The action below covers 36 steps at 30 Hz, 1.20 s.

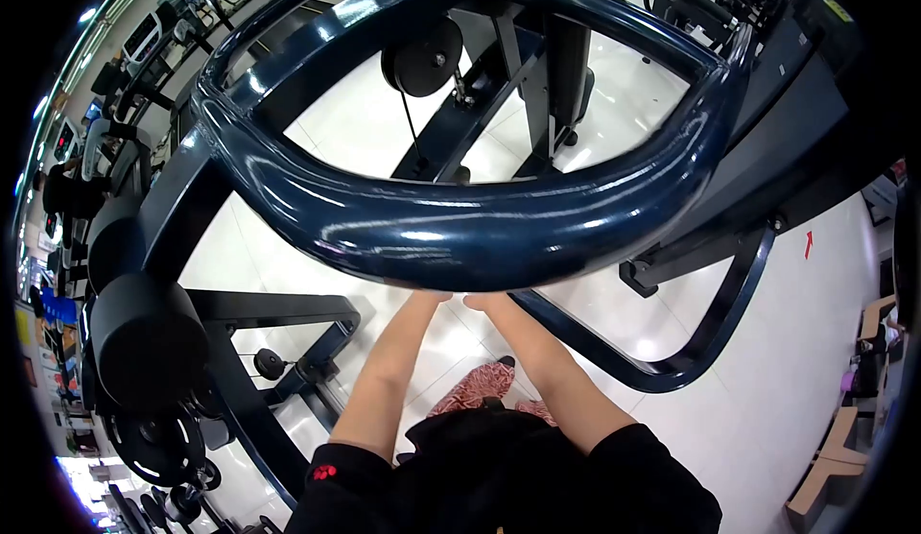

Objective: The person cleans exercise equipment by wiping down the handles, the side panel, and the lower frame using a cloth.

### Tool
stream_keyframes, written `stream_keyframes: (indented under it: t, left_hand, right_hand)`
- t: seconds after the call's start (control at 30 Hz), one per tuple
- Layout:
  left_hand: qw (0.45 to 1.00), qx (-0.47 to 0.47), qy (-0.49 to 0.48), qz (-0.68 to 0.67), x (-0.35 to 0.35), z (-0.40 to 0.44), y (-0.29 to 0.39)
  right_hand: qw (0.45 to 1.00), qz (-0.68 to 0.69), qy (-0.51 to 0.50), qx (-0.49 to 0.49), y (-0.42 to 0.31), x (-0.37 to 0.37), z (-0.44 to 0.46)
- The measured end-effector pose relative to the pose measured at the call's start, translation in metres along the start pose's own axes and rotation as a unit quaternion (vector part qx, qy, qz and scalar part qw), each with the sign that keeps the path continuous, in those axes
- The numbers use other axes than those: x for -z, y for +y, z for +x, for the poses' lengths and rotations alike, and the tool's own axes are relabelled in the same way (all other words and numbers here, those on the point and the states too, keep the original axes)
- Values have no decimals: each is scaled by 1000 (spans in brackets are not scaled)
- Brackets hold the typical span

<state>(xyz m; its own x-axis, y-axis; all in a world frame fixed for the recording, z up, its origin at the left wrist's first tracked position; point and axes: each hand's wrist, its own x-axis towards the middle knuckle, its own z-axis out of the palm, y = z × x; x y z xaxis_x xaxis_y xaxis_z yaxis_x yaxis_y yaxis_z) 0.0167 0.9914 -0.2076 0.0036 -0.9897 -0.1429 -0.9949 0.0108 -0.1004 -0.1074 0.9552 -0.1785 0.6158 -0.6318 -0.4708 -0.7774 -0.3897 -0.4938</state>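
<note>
A thick, glossy dark-blue tube frame (460,232) of a gym machine curves across the view in front of me. Both my arms reach forward from black sleeves toward its near bar. Only the wrist end of my left hand (434,296) shows below the bar; the bar hides its fingers. Close beside it, part of my right hand (483,300) shows, and its fingers are hidden too. Whether either hand touches or grips the tube, I cannot tell. Beyond the bar, a black pulley wheel (428,57) hangs with a cable running down from it.
A black padded roller (149,337) and a weight plate (158,443) stand at the left. A bent blue floor leg (662,376) lies at the right. Treadmills (144,40) and a person in black (72,189) are at the far left. Cardboard boxes (830,467) stand lower right.
</note>
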Motion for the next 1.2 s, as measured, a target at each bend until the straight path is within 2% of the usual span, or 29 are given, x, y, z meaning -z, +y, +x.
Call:
stream_keyframes:
  t: [0.07, 0.1, 0.13, 0.17, 0.23, 0.33, 0.4, 0.47, 0.5, 0.53, 0.6, 0.7, 0.73, 1.0, 1.07, 1.13, 1.2]
  left_hand:
    - [995, -5, -94, 21, 7, -4, 13]
    - [982, -4, -191, -1, 20, -5, 26]
    - [958, 0, -287, -23, 32, -7, 39]
    - [973, 7, -226, -38, 30, -15, 49]
    - [976, 30, -207, -66, 35, -27, 60]
    - [970, 53, -195, -133, 26, -30, 66]
    - [970, 59, -179, -153, 18, -26, 56]
    - [972, 35, -113, -204, 10, -25, 47]
    - [942, 60, -109, -310, 13, -22, 41]
    - [942, 58, -117, -309, 13, -19, 37]
    - [964, 27, -26, -264, 11, -11, 25]
    - [966, 3, -27, -258, 12, 10, 10]
    - [967, -3, -25, -253, 9, 14, 5]
    - [980, 7, -10, -198, -15, 35, -19]
    - [983, 12, -30, -179, -18, 37, -21]
    - [984, 13, -99, -146, -1, 33, -18]
    - [979, 10, -168, -113, 16, 31, -12]
  right_hand:
    - [970, -244, 4, -2, -2, -3, -14]
    - [968, -249, -3, 7, -2, 0, -24]
    - [954, -292, 60, 44, 9, -15, -27]
    - [943, -315, 97, 48, 19, -28, -33]
    - [930, -338, 136, 48, 26, -35, -39]
    - [932, -334, 123, 70, 33, -38, -45]
    - [948, -302, 89, 48, 25, -34, -41]
    - [951, -301, 68, 27, 13, -25, -38]
    - [951, -306, 49, 5, 7, -19, -38]
    - [962, -271, 32, 3, 1, -12, -36]
    - [969, -240, 56, -10, -8, -6, -26]
    - [981, -179, 67, -39, -19, -1, -13]
    - [976, -211, 13, -47, -23, 5, -9]
    - [946, -310, -22, -92, -38, -3, 16]
    - [945, -313, -3, -92, -39, -3, 21]
    - [937, -327, -72, -100, -44, 6, 18]
    - [944, -311, -61, -97, -42, 9, 16]
